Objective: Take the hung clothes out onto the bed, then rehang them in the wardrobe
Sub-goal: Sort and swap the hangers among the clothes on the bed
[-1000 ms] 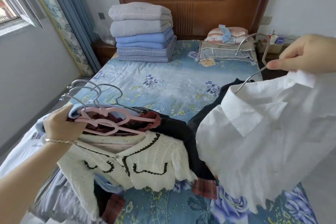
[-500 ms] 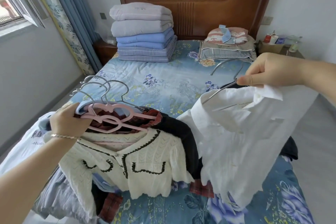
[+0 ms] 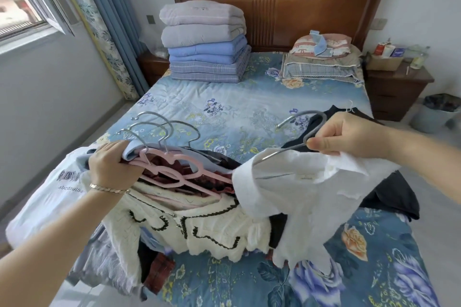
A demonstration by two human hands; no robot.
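Bunching the clothes hides most of them. Under my left grip (image 3: 112, 167), at 9 o'clock, the pink hangers (image 3: 174, 169) and their metal hooks are plain. Of the garments below, only the cream cardigan (image 3: 199, 229) with dark trim shows nearly whole. Red plaid and grey cloth peek out, and I cannot tell how many pieces hang there. That grip is curled tight round the hanger necks.

My right grip (image 3: 349, 134), at 2 o'clock, pinches the grey hanger (image 3: 306, 122) just below its hook. The white shirt (image 3: 311, 197) drapes from it over a dark garment (image 3: 394, 194) lying on the bed (image 3: 224, 112), so that garment's outline is half covered.

The bundle overhangs the bed's foot edge at 7 o'clock. Toward 12 o'clock the bedspread lies open as far as the folded quilts (image 3: 204, 45) and the pillows (image 3: 324, 57).

Since half a second ago the shirt has come lower and leftward, and its shoulder now meets the end of the pink hangers.
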